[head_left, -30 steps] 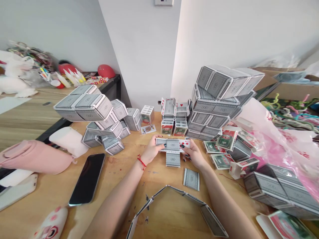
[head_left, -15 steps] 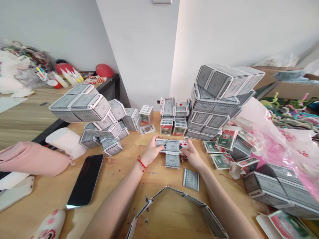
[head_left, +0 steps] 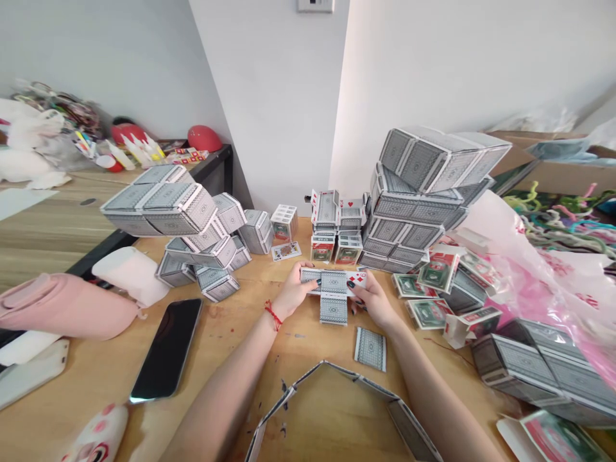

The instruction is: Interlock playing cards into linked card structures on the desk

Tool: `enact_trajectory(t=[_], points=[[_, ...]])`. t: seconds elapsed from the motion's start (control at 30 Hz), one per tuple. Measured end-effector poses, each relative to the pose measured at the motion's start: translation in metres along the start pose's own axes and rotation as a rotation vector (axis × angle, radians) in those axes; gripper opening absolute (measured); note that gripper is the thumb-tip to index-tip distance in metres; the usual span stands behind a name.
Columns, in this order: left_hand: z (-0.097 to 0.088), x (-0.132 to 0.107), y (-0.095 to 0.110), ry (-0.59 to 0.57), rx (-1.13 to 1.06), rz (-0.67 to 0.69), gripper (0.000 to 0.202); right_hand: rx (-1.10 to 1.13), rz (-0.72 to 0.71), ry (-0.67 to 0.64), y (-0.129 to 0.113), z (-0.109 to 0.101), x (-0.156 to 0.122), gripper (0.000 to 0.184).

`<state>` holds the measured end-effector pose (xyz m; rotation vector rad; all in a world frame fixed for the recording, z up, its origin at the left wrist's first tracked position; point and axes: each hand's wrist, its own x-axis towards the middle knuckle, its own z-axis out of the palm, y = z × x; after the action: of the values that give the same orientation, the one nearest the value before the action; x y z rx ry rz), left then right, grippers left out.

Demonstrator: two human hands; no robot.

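Between my two hands, above the table, are interlocked playing cards point(head_left: 333, 309) with grey patterned backs, one panel hanging down toward me. My left hand point(head_left: 297, 292) pinches their left end, thumb on top. On the right end, where a six of diamonds shows its face, my right hand point(head_left: 370, 296) grips with the thumb over the card edge; its lower fingers are partly hidden. Just below my right hand a bent grey card point(head_left: 370, 348) lies on the wood. Nearest me stands a bent chain of joined cards point(head_left: 353, 375) on edge.
Tall stacks of card-built blocks rise at left point(head_left: 180, 208) and right point(head_left: 409, 205). Small card boxes point(head_left: 428, 313) lie to the right, beside pink plastic point(head_left: 534, 289). A black phone point(head_left: 166, 350) and a pink pouch point(head_left: 72, 305) lie on the left.
My right fingers have shifted slightly along the right end of the cards. The whole view has tilted up a little; the cards stay in both hands.
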<state>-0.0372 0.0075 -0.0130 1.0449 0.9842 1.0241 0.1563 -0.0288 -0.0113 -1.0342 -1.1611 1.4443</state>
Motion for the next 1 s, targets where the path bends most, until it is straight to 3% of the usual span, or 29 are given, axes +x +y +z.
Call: enact_trajectory(t=[0.3,1.0], points=[[-0.009,0.003,0.001,0.001,0.014,-0.006,0.040,-0.005,0.017,0.042,0.003,-0.004,0.001,0.030],[-0.016,-0.004,0.025,-0.010,-0.107,-0.194,0.045,0.093,0.008,0.069,-0.003,-0.001,-0.002,0.026]])
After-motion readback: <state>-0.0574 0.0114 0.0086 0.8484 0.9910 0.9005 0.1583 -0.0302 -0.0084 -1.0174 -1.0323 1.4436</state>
